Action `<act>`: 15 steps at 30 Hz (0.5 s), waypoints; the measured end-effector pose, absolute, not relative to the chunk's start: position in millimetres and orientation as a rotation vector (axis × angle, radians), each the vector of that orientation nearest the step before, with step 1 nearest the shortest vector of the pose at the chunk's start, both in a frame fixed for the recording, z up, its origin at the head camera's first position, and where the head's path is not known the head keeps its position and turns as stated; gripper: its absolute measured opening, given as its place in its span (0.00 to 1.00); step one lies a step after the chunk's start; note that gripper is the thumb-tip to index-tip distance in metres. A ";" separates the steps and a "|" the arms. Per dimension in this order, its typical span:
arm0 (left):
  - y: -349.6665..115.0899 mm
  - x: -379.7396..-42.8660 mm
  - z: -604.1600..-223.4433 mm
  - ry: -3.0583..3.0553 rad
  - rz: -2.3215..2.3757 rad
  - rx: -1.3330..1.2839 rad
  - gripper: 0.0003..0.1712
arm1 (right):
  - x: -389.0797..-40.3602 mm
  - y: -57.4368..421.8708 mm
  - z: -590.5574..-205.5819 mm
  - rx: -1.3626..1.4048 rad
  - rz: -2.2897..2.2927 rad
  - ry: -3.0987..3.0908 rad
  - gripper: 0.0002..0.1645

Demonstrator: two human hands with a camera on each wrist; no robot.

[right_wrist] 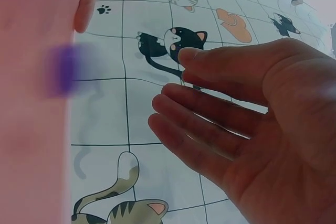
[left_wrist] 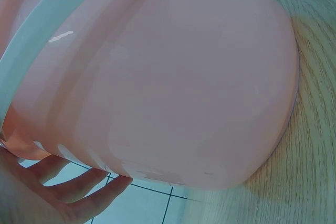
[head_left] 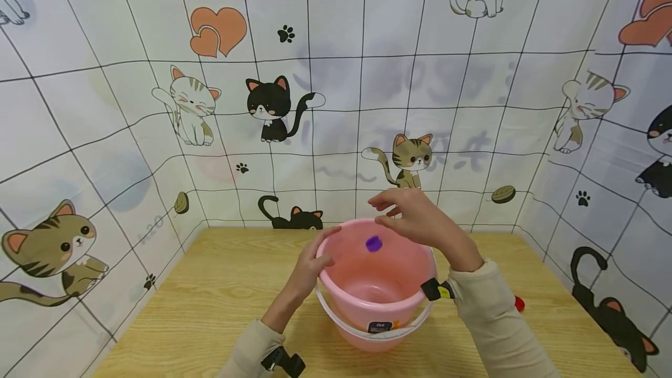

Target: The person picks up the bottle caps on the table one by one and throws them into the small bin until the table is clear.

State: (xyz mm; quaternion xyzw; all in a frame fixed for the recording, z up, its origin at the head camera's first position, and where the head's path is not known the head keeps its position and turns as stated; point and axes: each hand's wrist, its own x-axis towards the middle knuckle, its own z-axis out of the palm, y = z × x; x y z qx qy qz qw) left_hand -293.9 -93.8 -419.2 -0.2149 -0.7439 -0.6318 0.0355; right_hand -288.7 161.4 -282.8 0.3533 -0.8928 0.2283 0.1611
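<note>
A pink bucket (head_left: 349, 317) with a white handle (head_left: 336, 322) stands upright on the wooden table. My left hand (head_left: 310, 261) grips its left rim, thumb over the inside and fingers along the outer wall. In the left wrist view those fingers lie against the side of the bucket (left_wrist: 184, 87). Above the far right rim is my right hand (head_left: 415, 217), fingers spread loosely with nothing between them. Below it, a small purple piece (head_left: 374, 244) shows against the bucket's inner wall. The right wrist view has this purple piece (right_wrist: 65, 71) blurred, apart from my right hand (right_wrist: 247, 119).
A small red thing (head_left: 520, 304) lies on the table (head_left: 226, 302) to the right, partly behind my right sleeve (head_left: 490, 314). Behind and on both sides hangs a white sheet (head_left: 336, 86) with black grid lines and cartoon cats.
</note>
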 end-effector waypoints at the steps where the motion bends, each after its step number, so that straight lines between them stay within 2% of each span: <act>1: -93.7 -293.9 -419.0 -2.286 -1.939 -0.660 0.41 | -288.9 162.0 -283.1 1.011 0.649 -2.548 0.20; 15: -92.9 -294.6 -418.5 -2.266 -1.958 -0.667 0.41 | -290.0 162.1 -283.3 1.045 0.674 -2.539 0.18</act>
